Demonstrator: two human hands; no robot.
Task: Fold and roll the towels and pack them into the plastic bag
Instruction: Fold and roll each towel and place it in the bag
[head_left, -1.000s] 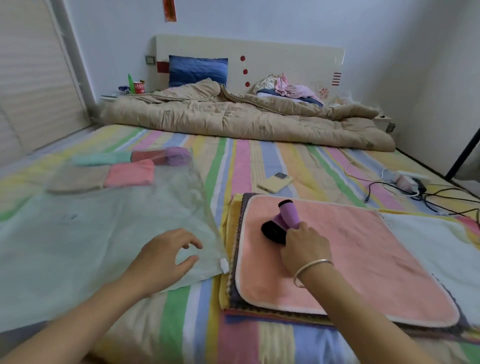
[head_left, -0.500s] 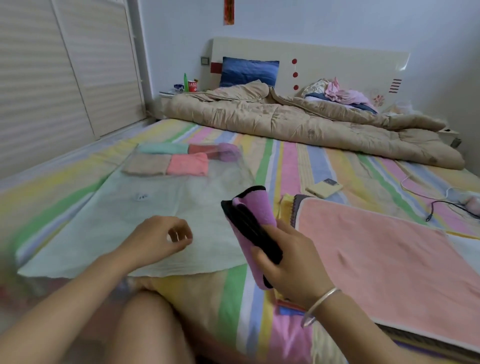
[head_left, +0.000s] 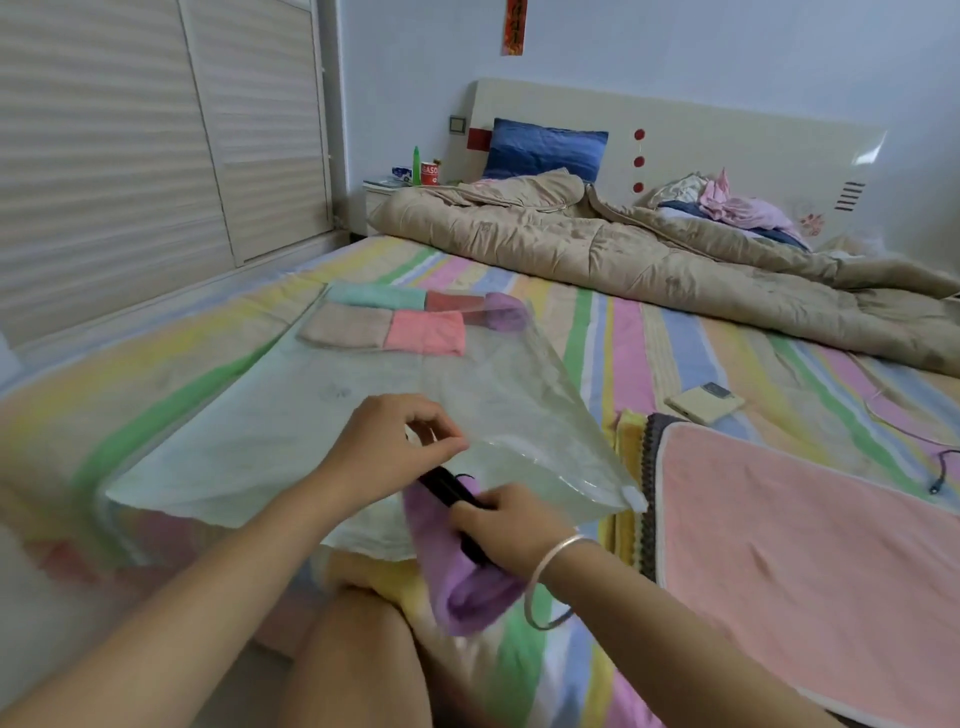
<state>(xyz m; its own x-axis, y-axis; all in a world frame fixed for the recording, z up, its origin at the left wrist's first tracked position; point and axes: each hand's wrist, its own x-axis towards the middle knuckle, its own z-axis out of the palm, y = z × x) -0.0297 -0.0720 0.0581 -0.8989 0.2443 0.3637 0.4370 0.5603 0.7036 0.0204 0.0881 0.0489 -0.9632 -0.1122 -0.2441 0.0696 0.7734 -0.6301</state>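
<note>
left hand (head_left: 387, 452) pinching near lip of plastic bag (head_left: 285, 415), seemingly lifted | right hand (head_left: 506, 525) clamped round purple towel roll (head_left: 462, 587) at bag mouth, near edge | risks: unrolling from slack grip; snagging on lip after lost pinch; bunching short of far rolls (head_left: 423, 332)

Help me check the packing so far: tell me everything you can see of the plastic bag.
The plastic bag is large, translucent and pale greenish, thin and crinkled, lying flat on the striped sheet. Five rolled towels sit in two rows at its far end. A white clip sits at its near right corner. The left hand pinches and lifts the upper layer of the near mouth; the right hand holds a purple roll at the opening.
</note>
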